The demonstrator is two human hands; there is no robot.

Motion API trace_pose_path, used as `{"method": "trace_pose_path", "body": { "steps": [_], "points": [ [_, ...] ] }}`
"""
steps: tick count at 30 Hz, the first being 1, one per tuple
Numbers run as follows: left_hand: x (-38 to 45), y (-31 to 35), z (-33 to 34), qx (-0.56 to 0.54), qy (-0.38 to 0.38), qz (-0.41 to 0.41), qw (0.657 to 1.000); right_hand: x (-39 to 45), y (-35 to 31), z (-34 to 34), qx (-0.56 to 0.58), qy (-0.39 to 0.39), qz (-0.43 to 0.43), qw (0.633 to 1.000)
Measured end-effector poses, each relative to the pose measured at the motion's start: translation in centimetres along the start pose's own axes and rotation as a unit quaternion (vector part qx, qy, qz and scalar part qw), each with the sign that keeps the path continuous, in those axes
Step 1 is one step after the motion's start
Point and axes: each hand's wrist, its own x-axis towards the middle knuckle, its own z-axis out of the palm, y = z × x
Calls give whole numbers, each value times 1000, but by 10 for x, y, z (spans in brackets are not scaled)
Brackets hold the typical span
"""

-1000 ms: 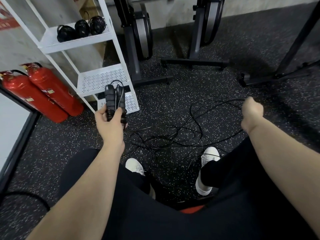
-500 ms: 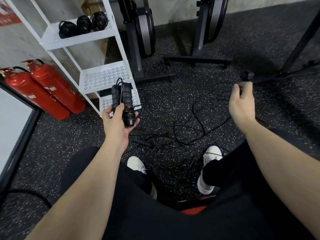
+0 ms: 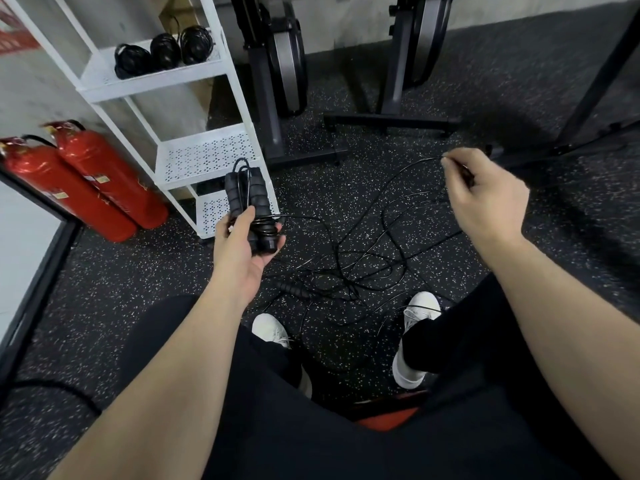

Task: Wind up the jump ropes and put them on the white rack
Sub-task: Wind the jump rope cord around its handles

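Note:
My left hand (image 3: 242,244) grips the two black handles of a jump rope (image 3: 254,206), held upright side by side, with a few turns of thin black cord wound round their lower ends. My right hand (image 3: 485,195) pinches that cord (image 3: 408,168) out to the right, and it runs in a loose arc back to the handles. More black rope lies tangled on the floor (image 3: 360,268), with another handle (image 3: 294,289) near my left shoe. The white rack (image 3: 214,77) stands at the left; three wound ropes (image 3: 162,51) sit on its top shelf.
Two red fire extinguishers (image 3: 93,188) lean beside the rack. Dark exercise machines (image 3: 277,64) with floor bars stand behind the tangle, and a slanted black frame leg (image 3: 595,84) is at the far right. My knees and white shoes (image 3: 415,341) fill the lower view.
My right hand has swung from beside my knee up and outward, drawing the cord with it. My left hand has tilted the handles, and turns of cord now show round their lower ends.

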Motion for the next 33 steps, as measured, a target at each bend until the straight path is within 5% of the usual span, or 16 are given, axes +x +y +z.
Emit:
{"method": "trace_pose_path", "body": {
  "steps": [9,26,33],
  "points": [
    [-1,2,0,-60,8,-43,997,11,11,-17,-29,41,42,998],
    [9,-17,1,127,19,-70,989,20,26,-13,-1,7,150,989],
    [12,-27,0,200,49,-139,969,24,17,-18,43,82,138,986]
  ]
}}
